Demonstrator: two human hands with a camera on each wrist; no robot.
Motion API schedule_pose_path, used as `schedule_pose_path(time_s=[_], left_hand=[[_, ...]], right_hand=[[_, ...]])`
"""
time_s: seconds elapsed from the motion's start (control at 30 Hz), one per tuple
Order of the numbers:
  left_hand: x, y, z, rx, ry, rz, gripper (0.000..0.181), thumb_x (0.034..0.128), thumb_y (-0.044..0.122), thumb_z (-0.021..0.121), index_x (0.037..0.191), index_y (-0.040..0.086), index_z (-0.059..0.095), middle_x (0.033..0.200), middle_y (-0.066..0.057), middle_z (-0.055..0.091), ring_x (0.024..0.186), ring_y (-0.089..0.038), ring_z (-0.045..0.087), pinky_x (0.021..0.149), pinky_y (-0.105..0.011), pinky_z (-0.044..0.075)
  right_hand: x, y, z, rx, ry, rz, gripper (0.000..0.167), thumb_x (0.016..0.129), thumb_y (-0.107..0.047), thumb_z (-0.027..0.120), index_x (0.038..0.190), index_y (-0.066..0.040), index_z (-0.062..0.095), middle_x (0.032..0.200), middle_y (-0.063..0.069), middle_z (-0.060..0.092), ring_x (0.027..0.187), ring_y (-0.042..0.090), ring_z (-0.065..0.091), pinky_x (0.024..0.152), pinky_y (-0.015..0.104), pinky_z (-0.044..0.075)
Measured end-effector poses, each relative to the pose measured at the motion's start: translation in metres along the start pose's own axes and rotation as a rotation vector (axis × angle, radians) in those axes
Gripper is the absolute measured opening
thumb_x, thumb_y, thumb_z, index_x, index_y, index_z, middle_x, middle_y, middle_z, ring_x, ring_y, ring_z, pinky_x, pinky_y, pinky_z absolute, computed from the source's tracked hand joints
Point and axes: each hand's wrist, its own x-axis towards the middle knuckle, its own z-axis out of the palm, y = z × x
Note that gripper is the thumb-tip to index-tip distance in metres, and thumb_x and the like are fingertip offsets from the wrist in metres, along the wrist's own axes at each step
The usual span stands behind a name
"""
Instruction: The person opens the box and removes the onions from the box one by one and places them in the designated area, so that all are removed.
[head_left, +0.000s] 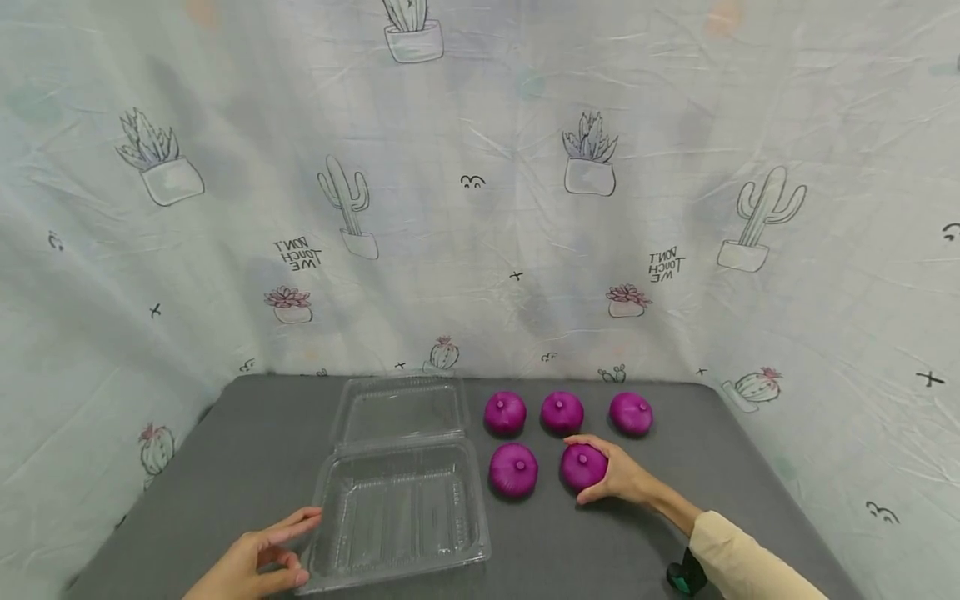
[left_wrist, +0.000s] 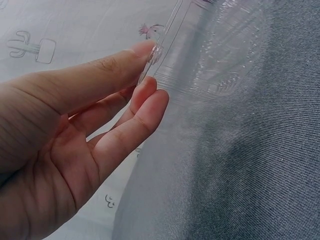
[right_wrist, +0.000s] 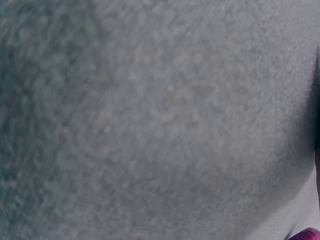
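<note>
A clear plastic clamshell box (head_left: 397, 568) lies with its lid (head_left: 401, 385) laid back behind it. At its left side, my left hand (head_left: 251, 557) pinches the rim; the left wrist view shows the thumb (left_wrist: 107, 70) and fingers at the box's clear edge (left_wrist: 172, 30). To the right, my right hand (head_left: 617, 473) holds a purple onion (head_left: 582, 468), its thumb and fingers curled round the right side. Just left of that lies another purple onion (head_left: 513, 471). The right wrist view shows mainly blurred grey cloth, with a purple bit (right_wrist: 307, 235) at the lower corner.
Behind these, a row of purple onions stands on the grey table (head_left: 262, 450): one nearest the lid (head_left: 505, 413), one in the middle (head_left: 562, 412) and one at the right (head_left: 631, 414). A printed curtain (head_left: 480, 225) hangs around the table.
</note>
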Motion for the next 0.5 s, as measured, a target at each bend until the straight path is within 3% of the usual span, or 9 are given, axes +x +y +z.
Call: schedule_pose_path(time_s=[0.13, 0.27, 0.43, 0.5], left_hand=[[-0.001, 0.0, 0.0, 0.03, 0.001, 0.002, 0.065, 0.094, -0.006, 0.053, 0.137, 0.042, 0.044, 0.138, 0.038, 0.031, 0.076, -0.015, 0.061, 0.063, -0.029, 0.048], [-0.001, 0.003, 0.0, 0.097, -0.002, 0.046, 0.068, 0.0924, -0.007, 0.055, 0.139, 0.04, 0.041, 0.14, 0.036, 0.03, 0.076, -0.016, 0.062, 0.067, -0.027, 0.05], [-0.001, 0.009, -0.003, 0.183, 0.014, 0.089, 0.067, 0.0914, -0.006, 0.057, 0.145, 0.031, 0.039, 0.144, 0.033, 0.029, 0.077, -0.017, 0.063, 0.068, -0.028, 0.051], [-0.001, 0.011, -0.003, 0.225, 0.032, 0.096, 0.064, 0.0922, -0.005, 0.057, 0.147, 0.022, 0.039, 0.144, 0.031, 0.03, 0.086, -0.01, 0.065, 0.071, -0.025, 0.052]], right_hand=[[-0.001, 0.002, -0.001, -0.018, -0.006, 0.002, 0.088, 0.066, -0.01, 0.089, 0.139, 0.003, 0.041, 0.136, 0.025, 0.046, 0.115, 0.002, 0.046, 0.09, 0.022, 0.042], [0.0, 0.001, -0.001, -0.003, -0.001, 0.01, 0.088, 0.067, -0.008, 0.088, 0.14, 0.003, 0.04, 0.139, 0.025, 0.044, 0.116, 0.003, 0.046, 0.09, 0.023, 0.042], [0.002, -0.005, -0.004, 0.041, 0.032, 0.021, 0.088, 0.07, -0.006, 0.085, 0.144, 0.0, 0.038, 0.144, 0.024, 0.039, 0.128, 0.024, 0.042, 0.093, 0.02, 0.04], [-0.002, -0.011, -0.008, 0.073, 0.044, 0.026, 0.086, 0.073, -0.005, 0.083, 0.145, 0.0, 0.037, 0.148, 0.023, 0.035, 0.135, 0.032, 0.034, 0.096, 0.017, 0.037]])
